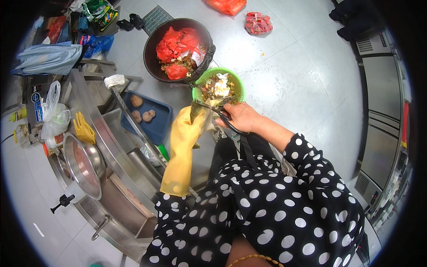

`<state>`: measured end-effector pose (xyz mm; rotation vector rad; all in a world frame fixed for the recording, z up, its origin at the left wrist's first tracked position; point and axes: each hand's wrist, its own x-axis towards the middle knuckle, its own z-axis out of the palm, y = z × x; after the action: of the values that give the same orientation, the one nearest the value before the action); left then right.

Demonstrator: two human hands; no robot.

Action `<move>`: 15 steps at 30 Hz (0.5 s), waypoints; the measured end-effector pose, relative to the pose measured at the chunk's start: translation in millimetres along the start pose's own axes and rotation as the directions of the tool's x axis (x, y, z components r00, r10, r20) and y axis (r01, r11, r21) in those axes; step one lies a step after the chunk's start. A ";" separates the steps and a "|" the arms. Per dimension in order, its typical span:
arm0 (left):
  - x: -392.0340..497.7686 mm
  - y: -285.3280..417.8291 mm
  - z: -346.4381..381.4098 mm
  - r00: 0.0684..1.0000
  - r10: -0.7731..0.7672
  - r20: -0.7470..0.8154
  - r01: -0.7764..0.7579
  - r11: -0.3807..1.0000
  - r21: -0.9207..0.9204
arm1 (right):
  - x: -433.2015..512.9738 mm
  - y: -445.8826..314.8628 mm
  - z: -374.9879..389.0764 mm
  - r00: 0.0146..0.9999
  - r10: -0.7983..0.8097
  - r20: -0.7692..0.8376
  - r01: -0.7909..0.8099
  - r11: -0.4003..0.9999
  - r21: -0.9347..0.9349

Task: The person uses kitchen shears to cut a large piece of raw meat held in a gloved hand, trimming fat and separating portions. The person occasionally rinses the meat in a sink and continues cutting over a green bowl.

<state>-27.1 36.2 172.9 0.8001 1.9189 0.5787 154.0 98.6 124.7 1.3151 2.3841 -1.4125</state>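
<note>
My left hand [187, 121] wears a long yellow rubber glove and grips a dark greenish, limp piece of food [196, 110], perhaps a fish; the glove hides much of it. In my bare right hand [244, 116] is a pair of black-handled kitchen scissors [230, 124]. Their blades point left and meet the dark piece; how far they are parted cannot be made out. Both hands are over the near rim of a green plastic basket [243, 85], which holds food scraps and crumpled white paper [223, 85].
Behind the basket stands a black waste bin [148, 63] with red plastic bags. A blue tray [161, 128] with several pale meat pieces lies left, near a steel sink [123, 203] and tilted steel bowl [96, 173]. Bagged red items [258, 23] rest on the floor. Steel refrigerators [380, 86] line the right.
</note>
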 end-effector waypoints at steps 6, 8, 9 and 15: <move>0.4 -2.9 1.3 0.998 0.064 -0.030 -0.064 0.998 -0.020 | -4.5 -6.9 9.7 0.982 0.034 -0.183 -0.059 0.989 -0.132; -0.1 -2.7 1.1 1.000 0.024 -0.013 -0.024 0.999 -0.024 | -3.3 -4.6 13.6 0.988 0.081 -0.135 -0.091 0.993 -0.073; -0.7 -2.3 0.8 1.000 0.004 -0.004 -0.004 1.000 -0.026 | -2.6 -2.1 15.9 0.991 0.097 -0.096 -0.099 0.995 -0.022; -4.0 4.9 6.8 0.999 -0.019 -0.043 0.017 0.999 -0.036 | 2.2 0.7 43.4 0.977 0.091 0.191 -0.202 0.659 0.725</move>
<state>-18.2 36.9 175.6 0.7522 1.9478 0.6220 138.4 67.7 98.3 1.4113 1.5625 -2.4628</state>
